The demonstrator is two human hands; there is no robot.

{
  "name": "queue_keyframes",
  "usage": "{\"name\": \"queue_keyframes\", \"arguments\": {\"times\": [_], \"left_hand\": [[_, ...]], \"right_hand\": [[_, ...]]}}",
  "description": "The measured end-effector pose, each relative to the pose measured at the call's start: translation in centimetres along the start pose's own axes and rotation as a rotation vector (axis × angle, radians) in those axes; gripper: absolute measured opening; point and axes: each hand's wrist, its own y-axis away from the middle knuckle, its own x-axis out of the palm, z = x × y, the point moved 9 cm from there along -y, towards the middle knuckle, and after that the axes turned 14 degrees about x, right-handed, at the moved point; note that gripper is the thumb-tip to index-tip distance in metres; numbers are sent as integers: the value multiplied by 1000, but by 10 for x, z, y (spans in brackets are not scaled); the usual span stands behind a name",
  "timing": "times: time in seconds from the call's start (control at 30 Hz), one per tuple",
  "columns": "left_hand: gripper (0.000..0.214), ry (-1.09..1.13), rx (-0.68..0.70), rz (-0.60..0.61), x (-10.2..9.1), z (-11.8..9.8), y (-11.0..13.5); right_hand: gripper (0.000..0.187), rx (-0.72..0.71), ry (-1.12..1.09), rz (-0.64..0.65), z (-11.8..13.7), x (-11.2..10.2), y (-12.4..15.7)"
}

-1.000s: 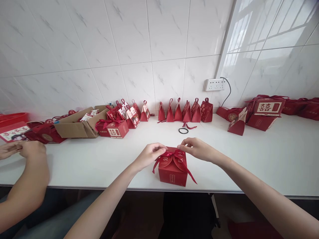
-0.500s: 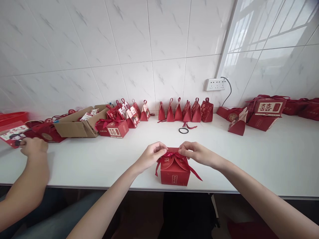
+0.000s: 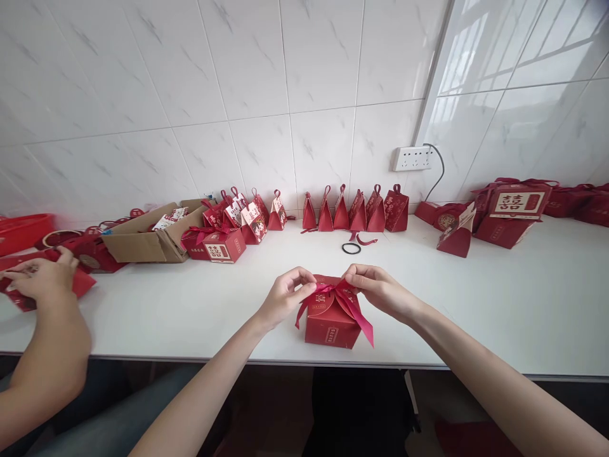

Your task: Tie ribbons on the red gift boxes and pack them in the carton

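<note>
Red gift box (image 3: 329, 327) with pale print and curved top flaps sits upright near the front edge of the white worktop (image 3: 499, 304), its glossy ribbon (image 3: 328, 287) tied on top; left hand (image 3: 284, 297) and right hand (image 3: 383, 292) each pinch the ribbon between narrowed fingers, with worktop stretching to both sides and a black ring (image 3: 351, 253) behind

A white socket strip (image 3: 412, 158) sits against the tiled wall (image 3: 323, 57).
</note>
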Motion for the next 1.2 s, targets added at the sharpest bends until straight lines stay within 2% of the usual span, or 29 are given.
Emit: {"name": "queue_keyframes", "arguments": {"times": [0.27, 0.47, 0.73, 0.9, 1.0, 1.2], "left_hand": [[20, 70, -86, -33, 1, 14, -1], [20, 80, -95, -35, 7, 12, 0], [26, 41, -134, 37, 9, 20, 2], [25, 138, -155, -23, 7, 25, 5], [21, 178, -164, -55, 6, 28, 7], [13, 82, -119, -18, 4, 22, 8]], "right_hand": [[33, 24, -16, -8, -6, 0, -7], [33, 24, -59, 0, -8, 0, -9], [33, 80, 130, -30, -2, 4, -5], [27, 41, 87, -5, -4, 2, -6], [30, 14, 109, -31, -6, -3, -8], [30, 42, 250, -90, -2, -8, -8]]}}
